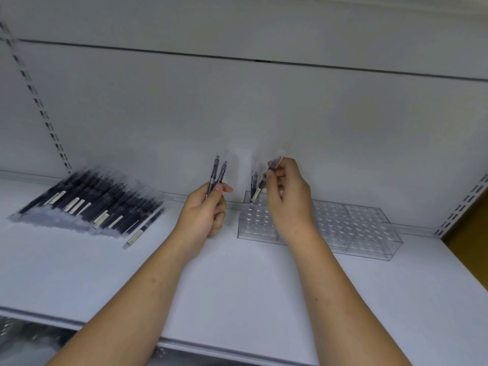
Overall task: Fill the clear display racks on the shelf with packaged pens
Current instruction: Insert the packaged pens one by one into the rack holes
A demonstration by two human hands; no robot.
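From the head camera, the step in hand looked like loading the first holes. The right hand pinched one wrapped pen between thumb and fingertips, tilted, with its lower end at a hole in the back left corner of the nearest clear rack. One or two standing pens were just beside it in that corner; blur made the count uncertain. The left hand was curled round two spare pens, held upright just left of the rack. Nearly all the holes, here and in the further racks to the right, looked empty, so the task seemed barely begun. The next move probably called for bringing the pen upright over its hole and letting it slide down, then taking another from the left hand. The supply pile lay fanned near the shelf's back left corner. The shelf was plain white, with a white back panel and slotted uprights at either side.
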